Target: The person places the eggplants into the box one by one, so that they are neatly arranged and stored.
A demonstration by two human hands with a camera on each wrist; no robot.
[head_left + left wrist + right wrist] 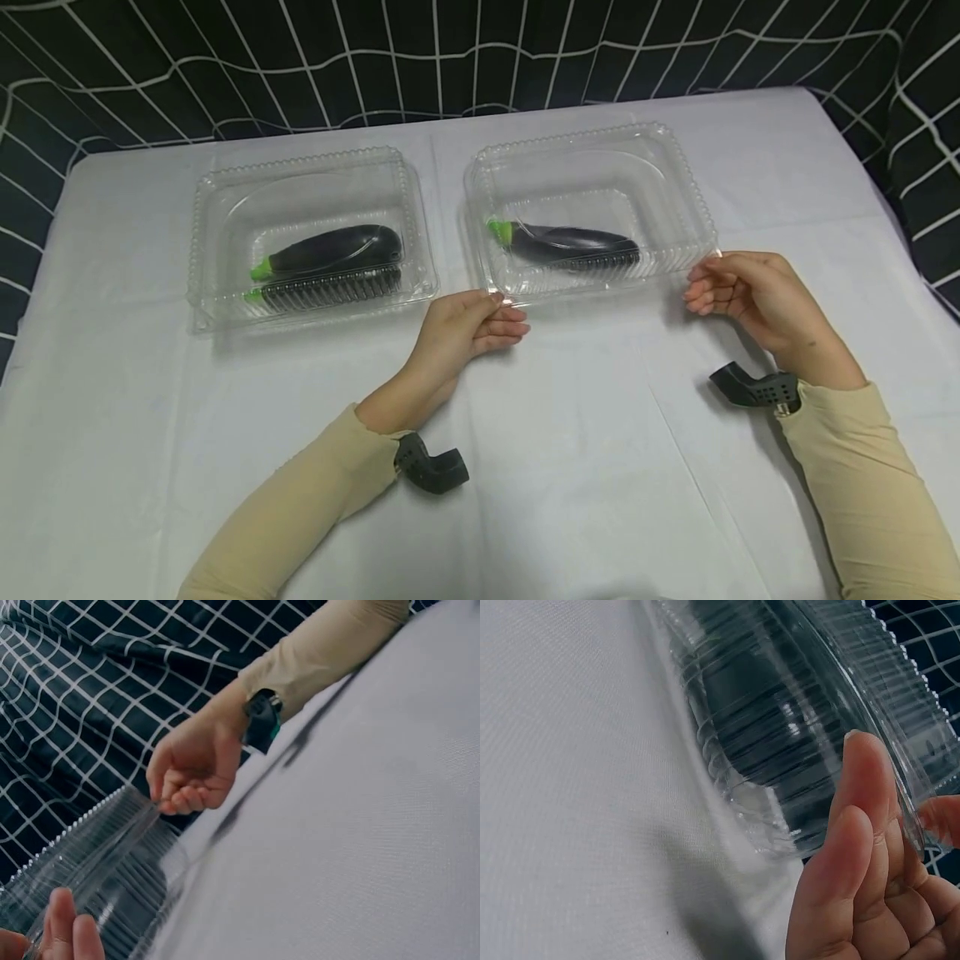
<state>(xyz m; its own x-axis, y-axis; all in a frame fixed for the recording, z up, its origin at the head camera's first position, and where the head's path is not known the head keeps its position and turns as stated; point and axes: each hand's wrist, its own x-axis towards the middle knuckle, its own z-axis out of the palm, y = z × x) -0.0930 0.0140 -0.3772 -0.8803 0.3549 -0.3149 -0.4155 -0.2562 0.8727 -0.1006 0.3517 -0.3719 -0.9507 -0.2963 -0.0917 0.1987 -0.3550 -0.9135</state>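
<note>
My left hand (468,327) pinches the near left corner of a clear plastic clamshell container (678,200), thumb on top of the rim. At its near right corner, my right hand (750,296) pinches the rim between thumb and fingers. Inside lies a dark purple eggplant (573,243) with a green stem end pointing left. In the right wrist view, the ribbed side of the container (780,735) rises beside the fingers (864,772). The left wrist view shows the rim running from the left fingers (63,915) to the right hand (195,772).
A second clear container (300,192) stands to the left, with an eggplant (337,250) inside, its dark shape repeated in the ribbed front wall. Both rest on a white-covered table (570,467). A dark cloth with white grid lines (480,58) hangs behind the far edge.
</note>
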